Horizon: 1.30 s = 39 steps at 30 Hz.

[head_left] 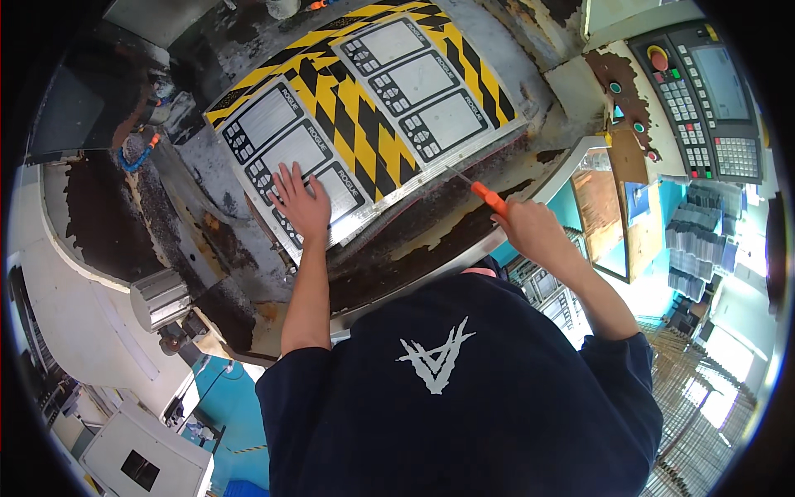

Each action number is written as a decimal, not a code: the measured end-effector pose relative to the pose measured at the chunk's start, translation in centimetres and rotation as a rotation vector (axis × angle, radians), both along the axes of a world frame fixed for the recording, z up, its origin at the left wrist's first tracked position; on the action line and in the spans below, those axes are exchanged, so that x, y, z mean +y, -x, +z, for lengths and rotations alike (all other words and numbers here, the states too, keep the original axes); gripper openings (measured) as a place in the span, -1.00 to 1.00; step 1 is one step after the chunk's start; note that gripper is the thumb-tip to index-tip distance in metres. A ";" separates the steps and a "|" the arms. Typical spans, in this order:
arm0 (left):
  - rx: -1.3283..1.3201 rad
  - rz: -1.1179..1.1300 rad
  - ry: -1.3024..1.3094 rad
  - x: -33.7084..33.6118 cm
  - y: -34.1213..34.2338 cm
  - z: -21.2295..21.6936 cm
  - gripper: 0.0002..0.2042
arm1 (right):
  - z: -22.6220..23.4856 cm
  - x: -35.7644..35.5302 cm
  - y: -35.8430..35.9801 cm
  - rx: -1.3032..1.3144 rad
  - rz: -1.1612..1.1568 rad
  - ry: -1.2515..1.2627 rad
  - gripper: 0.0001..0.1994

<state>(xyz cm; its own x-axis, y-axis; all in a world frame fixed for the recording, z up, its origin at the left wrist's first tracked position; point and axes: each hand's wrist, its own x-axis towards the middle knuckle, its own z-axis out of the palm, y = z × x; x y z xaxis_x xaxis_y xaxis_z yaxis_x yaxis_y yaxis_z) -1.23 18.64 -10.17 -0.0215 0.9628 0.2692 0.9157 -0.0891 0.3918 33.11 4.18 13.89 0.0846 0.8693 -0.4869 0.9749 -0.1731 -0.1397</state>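
Observation:
My left hand (pixel 303 205) lies flat with spread fingers on the left-hand metal panel (pixel 267 120), a silvery sheet printed with black-framed sections. A similar right-hand panel (pixel 418 74) lies farther off. Both rest on a flat bed covered in yellow-and-black striped tape (pixel 352 137). In my right hand (pixel 534 234) is an orange-handled screwdriver-like tool (pixel 490 199), its fingers wrapped around the handle. Its thin metal shaft points left, with the tip at the near edge of the right-hand panel. Whether the tip touches that edge, I cannot tell.
A worn machine enclosure with peeling paint surrounds the bed. Its near rim (pixel 397 290) runs between my body and the panels. At the left is a blue coolant hose (pixel 132 161) with an orange nozzle. A control console (pixel 700 103) stands right, above stacked sheets (pixel 700 236).

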 end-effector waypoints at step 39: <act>-0.006 0.001 0.015 -0.1 -0.2 0.5 -0.53 | -1.0 4.4 1.5 0.018 -0.016 -0.111 -0.58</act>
